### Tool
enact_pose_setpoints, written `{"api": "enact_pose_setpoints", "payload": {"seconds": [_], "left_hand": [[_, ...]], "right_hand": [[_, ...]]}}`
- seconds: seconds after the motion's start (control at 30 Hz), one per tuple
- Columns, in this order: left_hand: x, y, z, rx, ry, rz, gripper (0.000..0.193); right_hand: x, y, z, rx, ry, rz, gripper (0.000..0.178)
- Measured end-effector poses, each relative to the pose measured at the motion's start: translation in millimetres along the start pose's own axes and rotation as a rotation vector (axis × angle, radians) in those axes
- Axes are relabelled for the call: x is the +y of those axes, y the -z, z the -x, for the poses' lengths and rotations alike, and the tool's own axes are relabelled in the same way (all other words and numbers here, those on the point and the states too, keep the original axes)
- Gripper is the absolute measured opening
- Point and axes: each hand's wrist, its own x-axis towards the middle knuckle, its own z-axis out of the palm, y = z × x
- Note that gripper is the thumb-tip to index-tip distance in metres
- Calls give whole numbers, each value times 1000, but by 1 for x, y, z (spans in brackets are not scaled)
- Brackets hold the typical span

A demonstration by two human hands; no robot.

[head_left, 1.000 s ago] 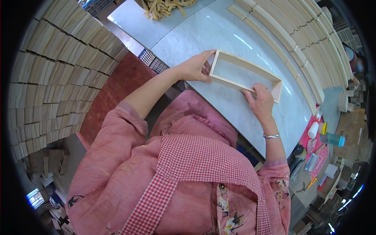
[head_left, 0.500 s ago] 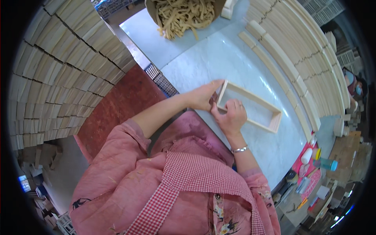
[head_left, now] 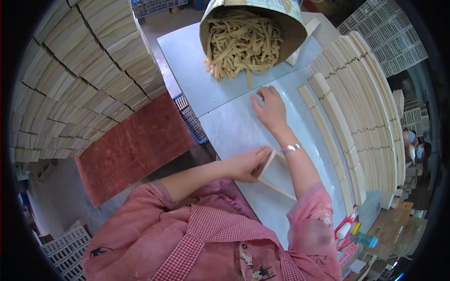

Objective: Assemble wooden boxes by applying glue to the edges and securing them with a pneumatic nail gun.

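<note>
A shallow rectangular frame of pale wood (head_left: 266, 166) lies on the table near its front edge. My left hand (head_left: 251, 165) is closed around its left end, with the fingers partly hidden. My right forearm crosses above the frame and covers its right part. Beyond the frame, my right hand (head_left: 272, 110) is open and holds nothing. Its thumb and fingers are apart, below a heap of pale, flat, rubbery-looking strips (head_left: 241, 44). These strips spill from the mouth of a carton (head_left: 294, 35) tipped toward me.
Long wooden slats (head_left: 335, 126) line the table's right side, beside a large stack of slats (head_left: 370, 112). Tall wood stacks (head_left: 75, 70) rise on the left, behind a reddish-brown board (head_left: 136, 145). A bottle with a blue cap (head_left: 364, 240) stands at the lower right.
My right hand has left the frame and moved away from me toward the strips, its fingers spreading. My left hand keeps its hold on the frame. The whole view has shifted, showing more of the carton.
</note>
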Motion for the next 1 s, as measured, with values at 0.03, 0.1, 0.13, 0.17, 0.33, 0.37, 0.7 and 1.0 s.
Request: {"api": "enact_pose_setpoints", "payload": {"seconds": [0.03,0.1,0.13,0.17,0.33,0.37,0.7,1.0], "left_hand": [[-2,-1,-1,9,-1,-1,94],[-6,-6,-4,18,-40,-38,95],[-8,-8,-4,21,-57,-53,96],[-10,-9,-6,19,-78,-69,96],[-24,-14,-4,70,-122,-97,102],[-24,-15,-4,65,-130,-90,102],[1,-7,4,-207,-68,-38,94],[1,-9,5,-223,24,-174,109]], "right_hand": [[7,-15,-18,-2,9,0,26],[24,-44,-47,-19,-82,92,23],[27,-55,-55,-31,-131,138,22],[34,-60,-59,-38,-184,186,21],[26,-15,-41,-354,-186,231,17],[22,1,-27,-305,-170,216,15],[26,135,137,247,-550,-265,5],[28,138,164,98,-438,-249,5]]}}
